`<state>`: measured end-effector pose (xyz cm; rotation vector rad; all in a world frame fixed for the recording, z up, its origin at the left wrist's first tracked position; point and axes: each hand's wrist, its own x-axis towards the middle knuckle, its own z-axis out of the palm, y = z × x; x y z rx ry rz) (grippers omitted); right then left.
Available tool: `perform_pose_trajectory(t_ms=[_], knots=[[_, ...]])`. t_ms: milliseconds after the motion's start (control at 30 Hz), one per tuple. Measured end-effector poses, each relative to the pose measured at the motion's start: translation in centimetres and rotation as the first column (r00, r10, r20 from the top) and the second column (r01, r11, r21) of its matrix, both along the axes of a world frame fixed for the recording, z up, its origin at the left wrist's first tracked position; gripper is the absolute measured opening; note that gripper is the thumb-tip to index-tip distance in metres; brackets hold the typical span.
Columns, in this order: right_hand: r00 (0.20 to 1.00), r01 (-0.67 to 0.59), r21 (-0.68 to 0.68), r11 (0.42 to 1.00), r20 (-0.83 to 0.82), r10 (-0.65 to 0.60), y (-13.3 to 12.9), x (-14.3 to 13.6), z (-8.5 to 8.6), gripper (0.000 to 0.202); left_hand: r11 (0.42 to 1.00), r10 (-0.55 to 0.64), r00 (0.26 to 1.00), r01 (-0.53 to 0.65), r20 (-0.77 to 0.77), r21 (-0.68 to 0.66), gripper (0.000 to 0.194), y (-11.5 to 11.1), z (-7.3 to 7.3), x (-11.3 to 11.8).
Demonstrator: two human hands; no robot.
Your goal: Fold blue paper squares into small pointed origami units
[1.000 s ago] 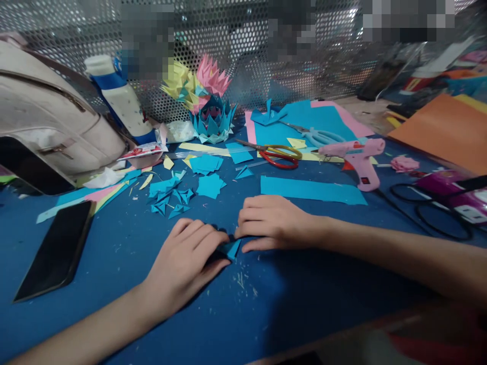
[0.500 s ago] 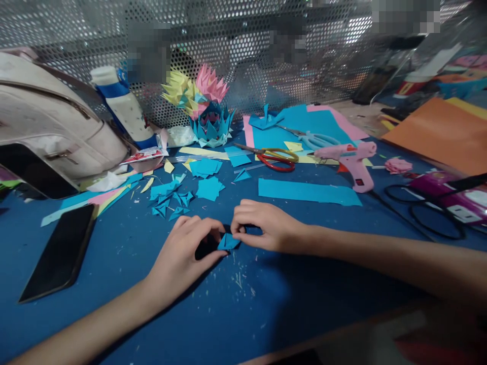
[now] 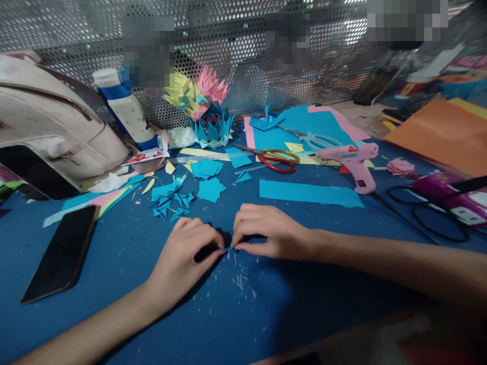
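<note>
Between my fingertips is a small folded piece of blue paper (image 3: 229, 249), seen nearly edge-on, so only a sliver shows. My left hand (image 3: 190, 248) pinches its left end between thumb and fingers. My right hand (image 3: 266, 232) pinches the right end, with its fingers curled. Both hands rest low over the blue table (image 3: 213, 324). Just beyond my left hand lie several folded blue paper triangles (image 3: 173, 200) and a stack of cut blue squares (image 3: 211, 189). A long blue paper strip (image 3: 310, 193) lies beyond my right hand.
Red-handled scissors (image 3: 279, 159), blue-handled scissors (image 3: 319, 141) and a pink glue gun (image 3: 355, 159) with its cord lie behind the strip. Paper flowers (image 3: 213, 124) stand at the back by a bottle (image 3: 125, 109). A phone (image 3: 61, 253) lies left; orange paper (image 3: 441, 134) lies right.
The folded paper has turned from showing its flat triangular face to nearly edge-on. My fingertips have come closer together around it, and my right hand has dropped slightly.
</note>
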<state>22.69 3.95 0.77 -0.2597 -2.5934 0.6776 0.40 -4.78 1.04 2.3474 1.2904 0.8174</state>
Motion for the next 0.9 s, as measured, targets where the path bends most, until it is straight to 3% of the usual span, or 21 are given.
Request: perform_pose_trajectory(t_ms=[167,300,400,500,600,900], knots=[[0.998,-0.063,0.317,0.946,0.044,0.051,-0.3,0.2,0.0,0.021,0.99,-0.102,0.992,0.108,-0.073,0.086,0.016,-0.4,0.1,-0.3],[0.996,-0.039,0.398,0.917,0.085,0.006,-0.6,0.1,0.3,0.021,0.956,-0.171,0.966,0.21,-0.196,0.203,0.022,-0.8,0.0,-0.9],[0.996,-0.007,0.307,0.952,0.091,-0.022,-0.9,0.0,0.3,0.014,0.924,-0.223,0.945,0.283,-0.238,0.256,0.027,-0.9,-0.2,-1.3],[0.995,0.051,0.099,0.994,0.08,-0.059,-1.0,-0.2,0.1,0.009,0.899,-0.245,0.936,0.317,-0.254,0.303,0.027,-0.7,-0.3,-1.8],[0.991,0.103,-0.061,0.993,0.093,-0.097,-1.0,-0.5,-0.2,0.008,0.885,-0.265,0.917,0.355,-0.299,0.302,0.023,-0.4,-0.2,-2.0],[0.985,0.092,-0.146,0.985,0.161,-0.068,-0.9,-0.4,0.1,0.005,0.916,-0.289,0.925,0.342,-0.245,0.212,0.024,-0.2,-0.4,-2.0]])
